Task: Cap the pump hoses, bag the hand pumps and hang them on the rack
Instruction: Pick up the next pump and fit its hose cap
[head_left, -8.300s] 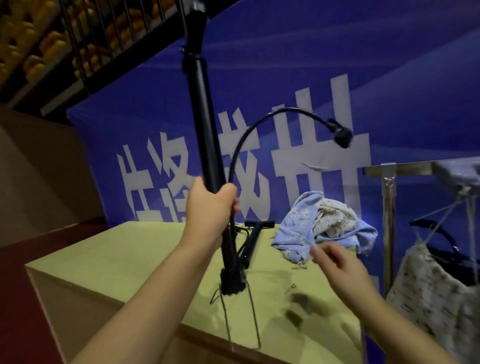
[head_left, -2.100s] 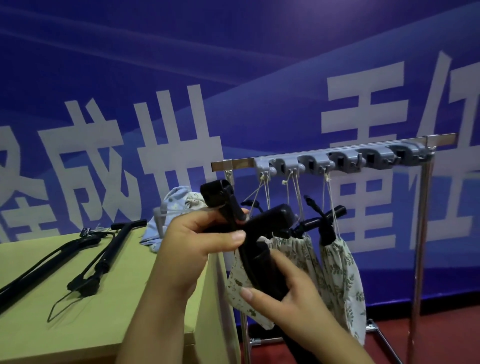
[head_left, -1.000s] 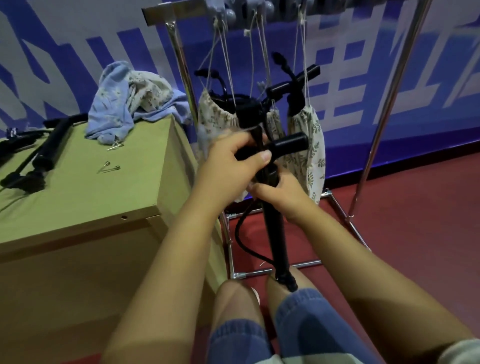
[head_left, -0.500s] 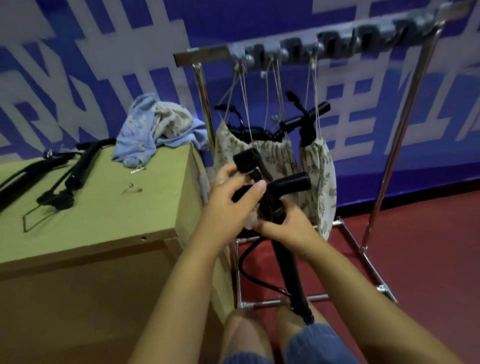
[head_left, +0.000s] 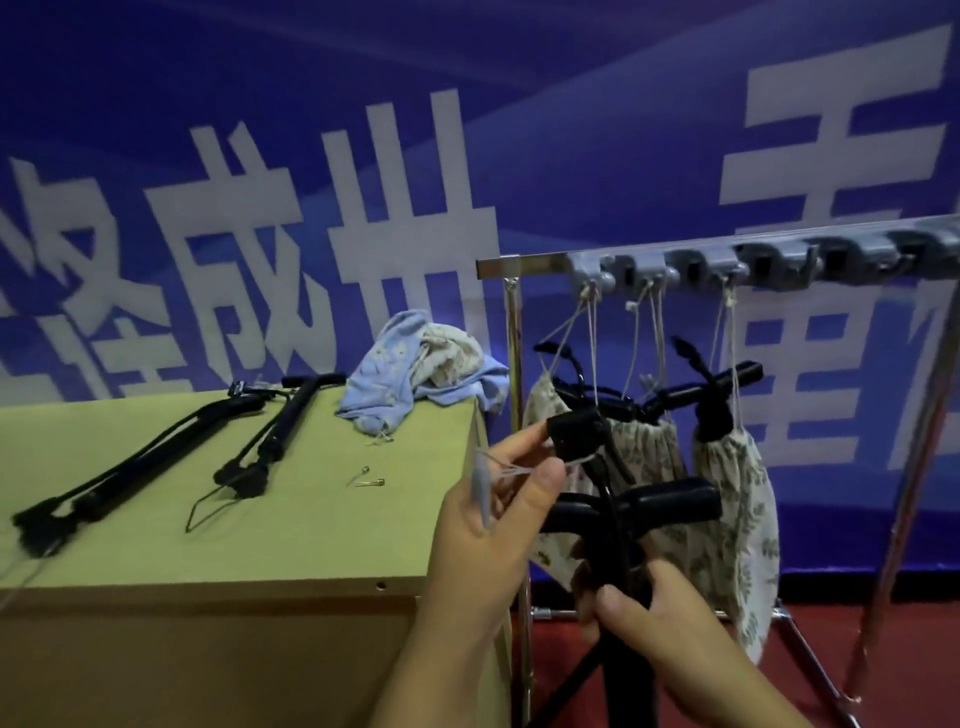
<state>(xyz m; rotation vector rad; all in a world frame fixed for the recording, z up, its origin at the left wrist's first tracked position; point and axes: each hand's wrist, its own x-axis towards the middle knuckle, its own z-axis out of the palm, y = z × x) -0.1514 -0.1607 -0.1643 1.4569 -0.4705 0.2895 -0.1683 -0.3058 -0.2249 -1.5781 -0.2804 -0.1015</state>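
A black hand pump stands upright in front of me, its T-handle level. My right hand grips its barrel just under the handle. My left hand pinches the black hose end together with a small pale cap on a thin tether. On the metal rack three patterned drawstring bags hang by their cords, pump handles sticking out. Two more black pumps lie on the yellow-green table.
A heap of light-blue and patterned cloth bags sits at the table's back right corner. Small metal pins lie near them. The rack's grey hooks to the right carry nothing. Red floor lies below, a blue banner wall behind.
My view has risen from the floor toward the rack and table. My left hand has lifted the hose end higher and now pinches the pale cap against it; the right hand keeps its grip.
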